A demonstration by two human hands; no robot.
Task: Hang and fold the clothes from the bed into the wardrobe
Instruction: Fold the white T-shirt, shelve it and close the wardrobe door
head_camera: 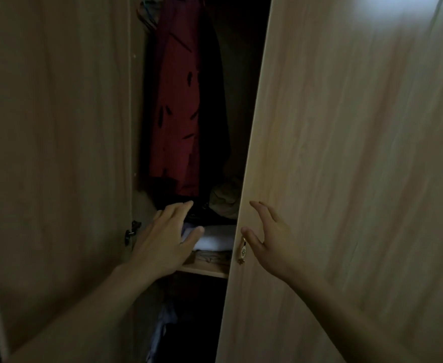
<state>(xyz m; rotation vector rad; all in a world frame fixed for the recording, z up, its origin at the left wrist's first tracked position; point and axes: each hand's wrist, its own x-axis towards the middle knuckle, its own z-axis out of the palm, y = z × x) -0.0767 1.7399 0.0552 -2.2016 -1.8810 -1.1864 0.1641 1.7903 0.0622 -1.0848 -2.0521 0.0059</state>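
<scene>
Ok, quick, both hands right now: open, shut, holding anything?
Left hand: open, fingers straight, reaching over the folded white cloth on the shelf, holding nothing.
Right hand: open, fingers spread beside the door handle, not gripping it.

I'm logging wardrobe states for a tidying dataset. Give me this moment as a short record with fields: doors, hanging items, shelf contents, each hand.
doors: left door and right door both partly open, dark gap between them
hanging items: red garment with dark marks; something darker beside it
shelf contents: pale folded cloth on the wooden shelf; an olive bundle behind it
left hand: fingers straight, reaching over the folded cloth, holding nothing
right hand: fingers spread, by the right door's handle, not gripping it
</scene>
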